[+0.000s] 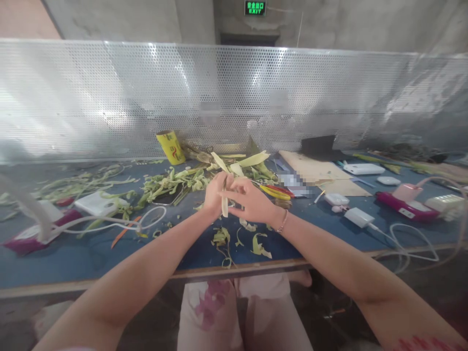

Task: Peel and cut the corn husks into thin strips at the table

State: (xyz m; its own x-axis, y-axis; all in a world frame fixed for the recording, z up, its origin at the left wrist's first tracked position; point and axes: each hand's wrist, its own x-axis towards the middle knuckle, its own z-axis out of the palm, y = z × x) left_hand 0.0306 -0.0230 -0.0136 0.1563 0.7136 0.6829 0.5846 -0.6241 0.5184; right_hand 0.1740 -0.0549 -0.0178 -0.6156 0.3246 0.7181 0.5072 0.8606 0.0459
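Note:
My left hand (214, 195) and my right hand (252, 200) meet above the blue tabletop (73, 258), both closed on a pale green leaf strip (224, 207) that hangs down between them. The right fingers pinch the strip from the side, and the left hand grips it from behind. A bracelet sits on my right wrist. Torn leaf scraps (256, 241) lie on the table just under the hands. A pile of green and yellow leaves (183, 180) lies behind them.
Yellow-and-red scissors (276, 191) lie right of the hands. A yellow roll (171, 146) leans on the perforated metal screen (109, 97). White chargers and cables (365, 219), a pink device (405, 202), cardboard sheets (314, 170) at right. A white box (97, 202) and pink device (25, 239) at left.

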